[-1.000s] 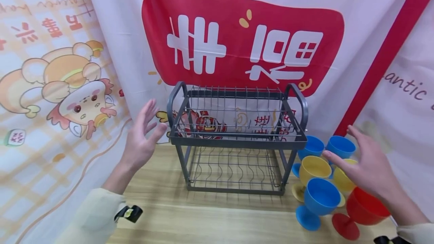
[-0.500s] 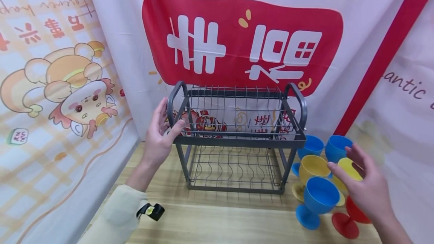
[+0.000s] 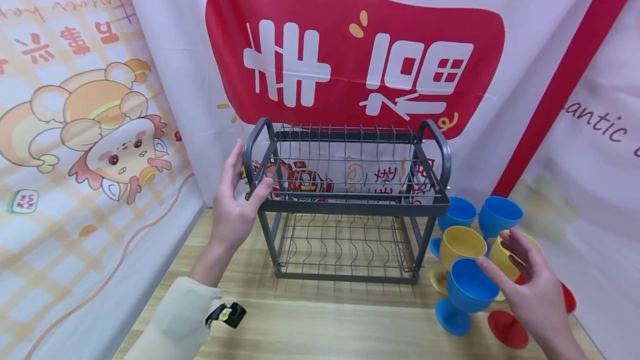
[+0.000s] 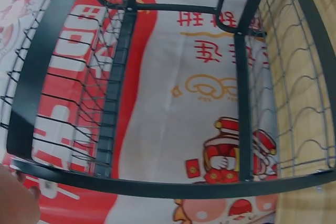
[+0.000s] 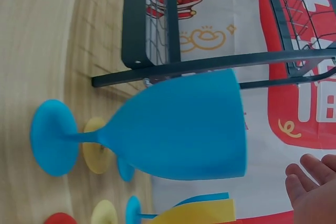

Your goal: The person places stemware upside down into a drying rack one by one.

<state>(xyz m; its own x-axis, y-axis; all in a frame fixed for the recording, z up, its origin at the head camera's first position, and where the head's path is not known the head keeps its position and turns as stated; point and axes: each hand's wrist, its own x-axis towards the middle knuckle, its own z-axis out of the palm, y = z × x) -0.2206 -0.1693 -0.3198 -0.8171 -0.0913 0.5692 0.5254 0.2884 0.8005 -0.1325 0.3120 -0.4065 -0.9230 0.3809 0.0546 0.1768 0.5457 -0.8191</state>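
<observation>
A dark grey two-tier dish rack [image 3: 350, 208] stands mid-table in the head view. My left hand [image 3: 230, 218] holds its left side, thumb over the upper frame and fingers along the outside of the handle; the left wrist view shows only part of this hand [image 4: 17, 203]. To the rack's right stand several plastic goblets. Frontmost are a blue goblet [image 3: 472, 288] and a red goblet [image 3: 508, 329], the latter mostly covered by my right hand [image 3: 535, 288]. That hand hovers above with fingers apart, holding nothing. Close up, the blue goblet [image 5: 178, 124] stands upright.
Behind the front goblets are yellow goblets [image 3: 462, 243] and blue goblets [image 3: 501, 215]. A white cloth [image 3: 170, 10] with red print hangs behind the rack, and other printed cloths flank the wooden table [image 3: 320, 324].
My left hand has moved right onto the rack's left side. My right hand has lowered and drawn back toward me over the red goblet. The rack and goblets stay put.
</observation>
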